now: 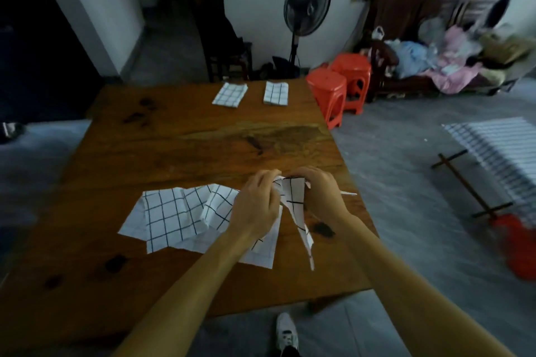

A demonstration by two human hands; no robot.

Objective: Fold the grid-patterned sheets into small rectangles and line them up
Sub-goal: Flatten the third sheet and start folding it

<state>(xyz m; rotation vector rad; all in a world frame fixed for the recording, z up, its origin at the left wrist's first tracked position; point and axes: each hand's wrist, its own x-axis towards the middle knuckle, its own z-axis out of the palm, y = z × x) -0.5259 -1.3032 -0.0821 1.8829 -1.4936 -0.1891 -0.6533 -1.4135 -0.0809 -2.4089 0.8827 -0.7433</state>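
Two folded rectangles sit side by side at bench far edge. Left hand and right hand pinch a third sheet, lifted, unfolded. More crumpled sheets remain beside them.

Left hand and right hand pinch raised grid sheet | crumpled sheets on wooden table | two folded rectangles at far edge

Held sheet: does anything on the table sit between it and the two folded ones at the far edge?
Nothing visible. Bare table lies between the held sheet and the folded ones.
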